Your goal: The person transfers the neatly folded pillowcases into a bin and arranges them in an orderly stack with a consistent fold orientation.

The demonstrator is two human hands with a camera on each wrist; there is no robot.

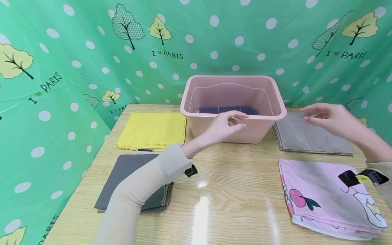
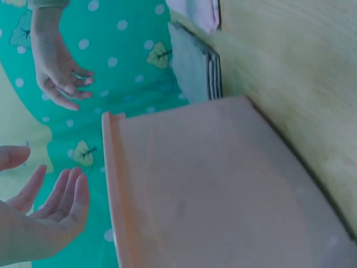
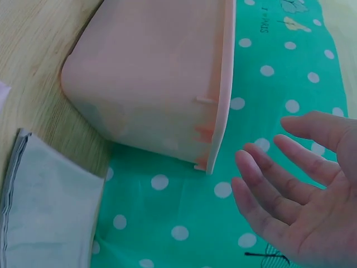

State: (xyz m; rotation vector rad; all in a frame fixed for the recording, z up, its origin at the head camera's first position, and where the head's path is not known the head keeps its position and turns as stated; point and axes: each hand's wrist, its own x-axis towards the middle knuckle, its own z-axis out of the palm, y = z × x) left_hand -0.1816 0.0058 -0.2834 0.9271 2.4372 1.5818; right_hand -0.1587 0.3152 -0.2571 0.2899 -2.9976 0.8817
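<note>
A pink plastic bin [image 1: 235,127] stands at the back of the table, with a folded dark navy cloth [image 1: 228,110] lying inside it. In front of the bin's near rim, my left hand [image 1: 225,125] hovers with relaxed fingers and nothing in them. My right hand [image 1: 332,119] hangs in the air to the right of the bin, over a folded grey cloth [image 1: 312,136], its fingers loosely bent and holding nothing. Both wrist views show bare palms, the left hand [image 2: 47,215] and the right hand [image 3: 301,195], beside the bin's wall.
A folded yellow cloth [image 1: 153,131] lies left of the bin, and a dark grey folded cloth [image 1: 131,173] sits nearer, partly under my left arm. At the front right is a folded pink printed cloth [image 1: 324,194]. A green dotted curtain [image 1: 214,41] hangs behind the wooden table [image 1: 232,190].
</note>
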